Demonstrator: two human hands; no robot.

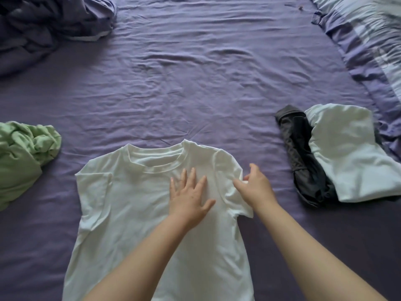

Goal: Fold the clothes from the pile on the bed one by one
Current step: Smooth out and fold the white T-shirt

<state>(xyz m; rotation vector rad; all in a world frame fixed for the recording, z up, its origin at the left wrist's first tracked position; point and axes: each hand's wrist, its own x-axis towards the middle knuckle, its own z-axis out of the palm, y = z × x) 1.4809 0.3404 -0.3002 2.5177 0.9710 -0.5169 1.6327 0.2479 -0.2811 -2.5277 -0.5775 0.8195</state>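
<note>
Your right grip (252, 185) pinches the sleeve (235, 192) while the left (188, 195) lies flat, fingers apart, on the T-shirt (121, 205): light, limp cloth, best lifted by its hems

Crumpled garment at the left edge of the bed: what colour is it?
Light green; the crumpled garment shows best in the head view.

White T-shirt (130, 213) lies flat, face-up — green garment (23, 155) crumpled left.
</note>
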